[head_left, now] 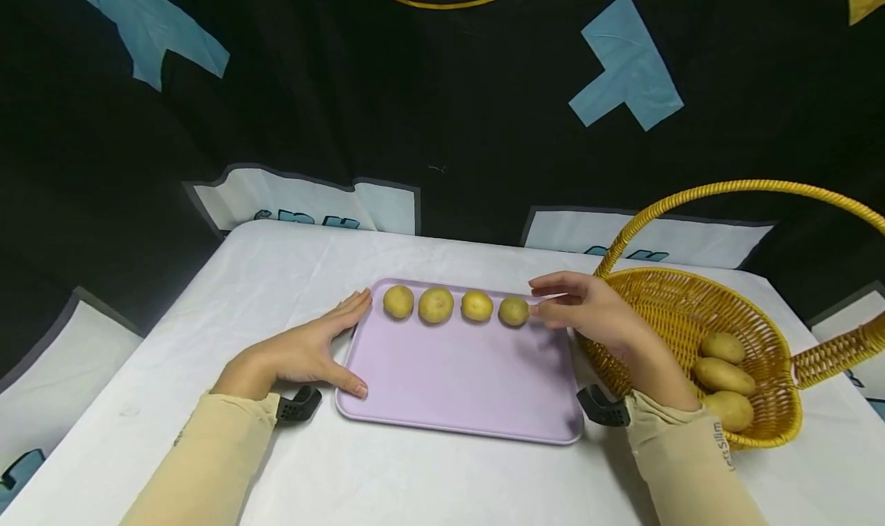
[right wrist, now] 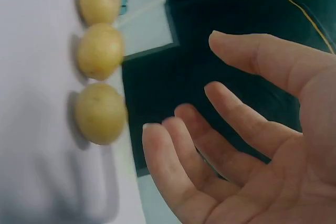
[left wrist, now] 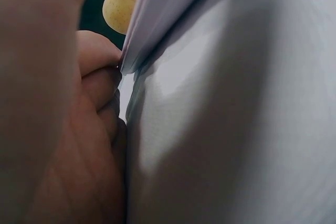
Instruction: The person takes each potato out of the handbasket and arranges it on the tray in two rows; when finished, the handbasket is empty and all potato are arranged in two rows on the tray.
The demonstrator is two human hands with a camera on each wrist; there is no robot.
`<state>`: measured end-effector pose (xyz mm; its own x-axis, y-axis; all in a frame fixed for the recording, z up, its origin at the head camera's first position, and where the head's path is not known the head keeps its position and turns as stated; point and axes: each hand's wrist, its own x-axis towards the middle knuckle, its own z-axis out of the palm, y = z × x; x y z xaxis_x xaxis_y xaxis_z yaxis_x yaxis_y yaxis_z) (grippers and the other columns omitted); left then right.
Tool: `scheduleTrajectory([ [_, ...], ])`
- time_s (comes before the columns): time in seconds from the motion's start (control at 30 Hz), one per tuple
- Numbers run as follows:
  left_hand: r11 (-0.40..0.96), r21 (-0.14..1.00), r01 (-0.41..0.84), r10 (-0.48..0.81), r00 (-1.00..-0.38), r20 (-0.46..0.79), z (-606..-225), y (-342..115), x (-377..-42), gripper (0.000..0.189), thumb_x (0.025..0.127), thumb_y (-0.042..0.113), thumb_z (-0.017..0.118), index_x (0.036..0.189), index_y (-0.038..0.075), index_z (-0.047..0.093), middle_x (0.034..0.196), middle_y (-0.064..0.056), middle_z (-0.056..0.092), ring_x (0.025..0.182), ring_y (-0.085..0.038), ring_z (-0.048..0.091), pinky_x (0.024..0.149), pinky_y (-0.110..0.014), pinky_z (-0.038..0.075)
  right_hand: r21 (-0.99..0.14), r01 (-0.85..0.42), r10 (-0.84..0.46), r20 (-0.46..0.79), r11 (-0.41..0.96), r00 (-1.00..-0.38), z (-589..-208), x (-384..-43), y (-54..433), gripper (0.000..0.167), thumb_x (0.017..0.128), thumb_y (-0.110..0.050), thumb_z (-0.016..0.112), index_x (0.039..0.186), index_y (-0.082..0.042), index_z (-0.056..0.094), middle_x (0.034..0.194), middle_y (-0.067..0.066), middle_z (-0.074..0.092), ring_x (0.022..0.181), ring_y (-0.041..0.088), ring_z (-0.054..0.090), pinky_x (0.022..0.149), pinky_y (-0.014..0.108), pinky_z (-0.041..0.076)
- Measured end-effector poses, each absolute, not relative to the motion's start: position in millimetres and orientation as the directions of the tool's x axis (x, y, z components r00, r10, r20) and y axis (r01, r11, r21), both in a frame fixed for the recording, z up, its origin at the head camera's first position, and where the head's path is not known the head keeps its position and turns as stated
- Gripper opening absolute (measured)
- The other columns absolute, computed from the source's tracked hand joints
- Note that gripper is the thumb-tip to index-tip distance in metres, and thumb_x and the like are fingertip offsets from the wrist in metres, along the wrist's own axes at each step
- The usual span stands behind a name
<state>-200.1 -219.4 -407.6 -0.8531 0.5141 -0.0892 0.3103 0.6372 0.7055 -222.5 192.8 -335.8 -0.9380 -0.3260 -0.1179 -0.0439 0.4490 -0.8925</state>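
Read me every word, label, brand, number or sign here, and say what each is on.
"Slim": on the right sleeve; the letters before it are unclear.
Blue lettering low on the backdrop: only partly showing, not readable.
Thin mark on the backdrop's black part: too small to read.
Dark mark on the left sleeve: too small to read.

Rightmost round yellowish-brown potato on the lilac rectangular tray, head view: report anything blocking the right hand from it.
Nothing visible: only an open gap separates the right hand from that potato in the right wrist view.
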Motion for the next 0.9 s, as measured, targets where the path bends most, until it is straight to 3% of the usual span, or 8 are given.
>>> scheduleTrajectory([
  [0.23, 0.635, 0.702, 0.322, 0.520, -0.851, -0.080, -409, -219, -199, 0.135, 0.062, 0.053, 0.093, 0.161, 0.005, 0.015, 0.169, -0.009, 0.002, 0.153, -0.030, -0.002, 0.120, -0.057, 0.007, -0.913, -0.011, -0.332, -0.137, 0.408, -0.933, -319, -218, 214, 0.050, 0.091, -0.019, 0.077, 0.133, 0.003, 0.058, 0.133, 0.023, 0.058, 0.105, 0.023, 0.065, 0.084, 0.037, 0.059],
  [0.43, 0.635, 0.699, 0.329, 0.523, -0.849, -0.075, -409, -220, -200, 0.135, 0.062, 0.053, 0.093, 0.161, 0.004, 0.015, 0.169, -0.009, 0.002, 0.153, -0.029, -0.002, 0.120, -0.057, 0.007, -0.888, 0.023, -0.313, -0.186, 0.460, -0.931, -307, -218, 240, 0.052, 0.093, -0.023, 0.075, 0.134, 0.003, 0.056, 0.122, 0.019, 0.065, 0.104, 0.025, 0.066, 0.082, 0.037, 0.059],
  [0.73, 0.653, 0.692, 0.308, 0.506, -0.857, -0.096, -409, -221, -197, 0.137, 0.061, 0.054, 0.093, 0.161, 0.005, 0.014, 0.169, -0.008, 0.001, 0.153, -0.030, -0.002, 0.120, -0.057, 0.007, -0.842, 0.104, -0.216, -0.252, 0.529, -0.943, -309, -225, 289, 0.056, 0.096, -0.028, 0.071, 0.139, 0.003, 0.051, 0.120, 0.004, 0.065, 0.103, 0.014, 0.064, 0.085, 0.034, 0.058],
  [0.9, 0.656, 0.690, 0.306, 0.505, -0.857, -0.100, -409, -219, -199, 0.137, 0.060, 0.055, 0.093, 0.162, 0.006, 0.015, 0.169, -0.004, 0.001, 0.153, -0.026, -0.002, 0.120, -0.055, 0.008, -0.793, 0.161, -0.166, -0.313, 0.588, -0.935, -314, -228, 314, 0.064, 0.095, -0.028, 0.073, 0.144, 0.004, 0.045, 0.123, 0.009, 0.060, 0.102, 0.014, 0.062, 0.087, 0.039, 0.057],
])
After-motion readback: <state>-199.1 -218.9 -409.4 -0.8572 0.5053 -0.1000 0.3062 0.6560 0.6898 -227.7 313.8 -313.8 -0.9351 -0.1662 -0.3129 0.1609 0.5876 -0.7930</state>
